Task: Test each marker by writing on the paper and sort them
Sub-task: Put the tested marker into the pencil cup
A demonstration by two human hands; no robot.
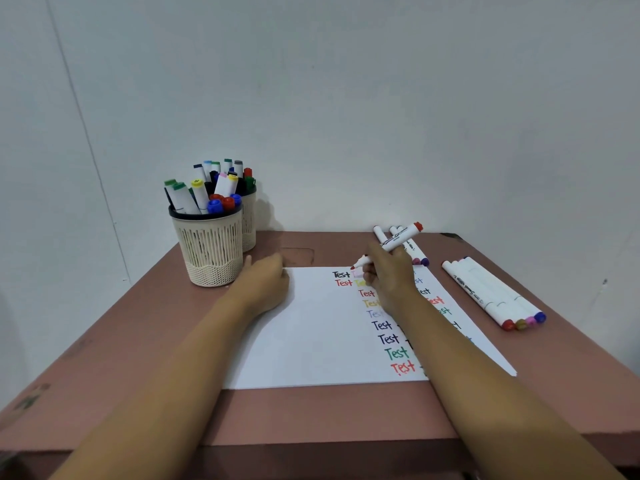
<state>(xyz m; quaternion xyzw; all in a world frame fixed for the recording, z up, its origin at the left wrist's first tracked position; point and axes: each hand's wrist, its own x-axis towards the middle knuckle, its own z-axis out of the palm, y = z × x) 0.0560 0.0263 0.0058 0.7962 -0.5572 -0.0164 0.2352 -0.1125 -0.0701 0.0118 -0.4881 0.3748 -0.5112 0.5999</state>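
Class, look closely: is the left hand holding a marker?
No, the left hand rests on the corner of the paper with nothing in it; only the right hand grips a red marker.

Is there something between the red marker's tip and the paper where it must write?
Nothing visible does. The red marker in the right hand has its tip at the top edge of the paper; the left hand rests further left.

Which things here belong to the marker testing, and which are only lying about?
Belong: red marker in the right hand; paper, left hand at its corner; front cup and rear cup of markers; four capped markers at the right; capped markers behind the right hand.
Lying about: only the table and wall.
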